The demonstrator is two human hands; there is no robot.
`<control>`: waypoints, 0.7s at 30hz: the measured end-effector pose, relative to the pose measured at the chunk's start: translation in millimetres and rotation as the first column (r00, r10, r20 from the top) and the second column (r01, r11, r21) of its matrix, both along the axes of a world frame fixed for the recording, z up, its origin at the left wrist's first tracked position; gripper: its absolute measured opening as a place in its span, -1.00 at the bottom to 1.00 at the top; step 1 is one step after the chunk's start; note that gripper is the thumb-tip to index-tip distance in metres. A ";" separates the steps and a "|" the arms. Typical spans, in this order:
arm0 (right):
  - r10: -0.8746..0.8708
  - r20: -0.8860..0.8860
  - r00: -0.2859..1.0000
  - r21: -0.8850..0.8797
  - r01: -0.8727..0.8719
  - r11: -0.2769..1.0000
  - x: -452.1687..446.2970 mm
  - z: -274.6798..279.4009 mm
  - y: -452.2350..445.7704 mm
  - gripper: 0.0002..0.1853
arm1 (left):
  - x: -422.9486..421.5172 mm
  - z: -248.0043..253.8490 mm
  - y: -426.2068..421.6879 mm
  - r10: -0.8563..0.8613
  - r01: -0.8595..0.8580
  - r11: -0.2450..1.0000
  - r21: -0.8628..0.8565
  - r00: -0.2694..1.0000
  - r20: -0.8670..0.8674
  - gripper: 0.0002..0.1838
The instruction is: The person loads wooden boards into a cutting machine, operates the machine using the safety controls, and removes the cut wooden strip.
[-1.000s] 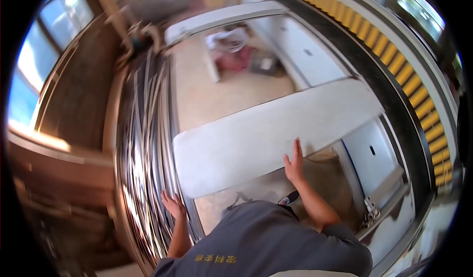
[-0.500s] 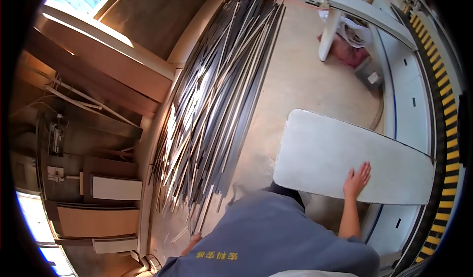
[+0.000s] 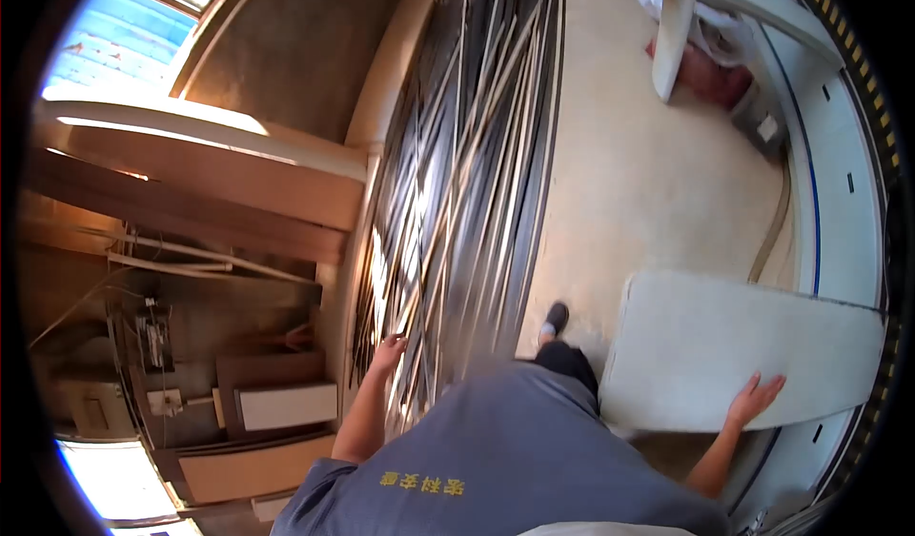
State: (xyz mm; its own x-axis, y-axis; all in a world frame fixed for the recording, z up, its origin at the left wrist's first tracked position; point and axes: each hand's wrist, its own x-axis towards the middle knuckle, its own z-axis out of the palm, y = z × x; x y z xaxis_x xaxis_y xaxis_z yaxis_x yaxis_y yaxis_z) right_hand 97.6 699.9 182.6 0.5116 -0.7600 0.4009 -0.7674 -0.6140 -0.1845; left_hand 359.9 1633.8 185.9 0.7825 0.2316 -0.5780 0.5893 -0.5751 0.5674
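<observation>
- Your left hand (image 3: 389, 353) is partly curled at the near left side of the loose strips (image 3: 477, 155); whether it grasps one, you cannot tell from here.
- Your right hand (image 3: 756, 400) is unclenched and holds nothing, fingers spread over the white surface (image 3: 705, 345); contact is unclear.
- The strips lie lengthwise in a crisscrossed pile on the floor (image 3: 629, 202), left of that surface.
- Each strip should feel light, springy and perhaps slick; take it near mid-length, watching for snags.
- They look narrow and straight, dark or pale, some glossy.
- The surface looks stiff, smooth and matte, with rounded corners.
</observation>
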 end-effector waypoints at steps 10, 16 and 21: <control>0.023 -0.214 0.977 0.037 -0.016 0.999 172.3 24.5 119.8 -0.24 | 206.0 -63.7 -32.3 -0.351 0.369 0.922 0.115 0.924 -0.156 -0.42; -0.072 -0.183 0.981 0.033 0.080 0.996 273.0 14.6 146.2 -0.25 | 257.7 -101.9 -73.5 -0.476 0.452 0.874 -0.181 0.720 -0.505 -0.63; -0.325 -0.293 0.899 0.158 0.381 0.911 356.1 40.5 139.6 -0.23 | 443.0 -107.3 -99.0 -0.219 0.309 0.948 0.076 0.806 -0.550 -0.54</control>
State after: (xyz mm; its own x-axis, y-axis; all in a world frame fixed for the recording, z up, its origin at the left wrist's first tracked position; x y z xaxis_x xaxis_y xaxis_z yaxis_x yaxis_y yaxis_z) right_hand 453.7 839.5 223.2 0.2568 -0.9604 0.1078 -0.9637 -0.2629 -0.0463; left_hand 802.9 1534.8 78.6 0.4104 0.1817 -0.8936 0.5838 -0.8052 0.1044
